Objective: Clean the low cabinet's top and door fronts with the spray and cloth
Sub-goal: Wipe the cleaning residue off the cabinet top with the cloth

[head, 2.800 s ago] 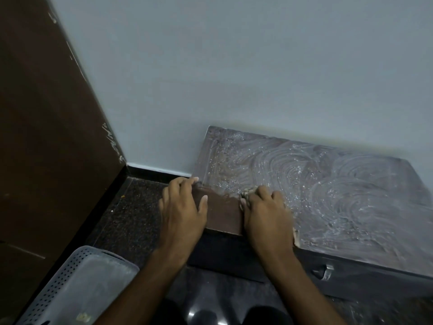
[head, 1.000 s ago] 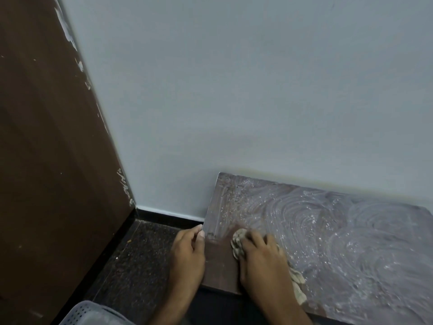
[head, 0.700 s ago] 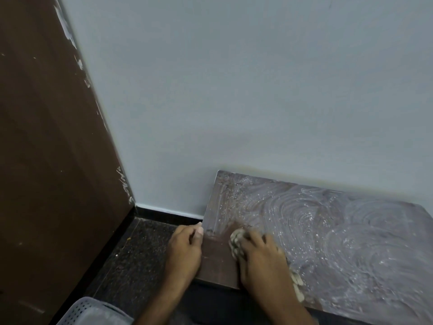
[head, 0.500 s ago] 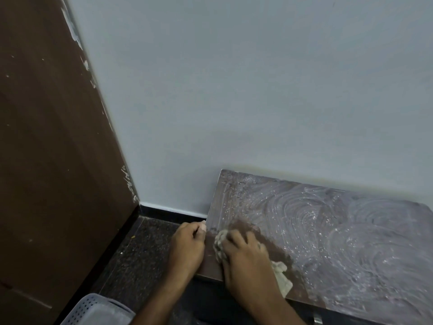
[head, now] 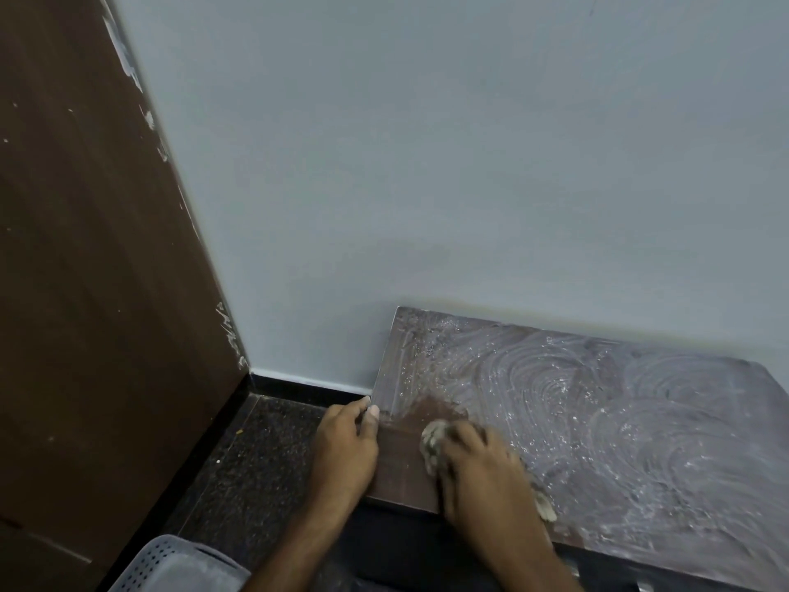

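Grey wall behind; brown door at left; dark speckled floor below. Low cabinet stands against the wall, its top coated in white swirled smears except a wiped brown patch at the front-left corner. Perforated grey basket on the floor at bottom left. Right hand lies palm-down on the wiped patch, fingers curled over a bunched cloth, pressing it to the cabinet top; cloth tail shows at the front edge. Left hand rests on the top's left edge, fingers together, thumb on the surface.
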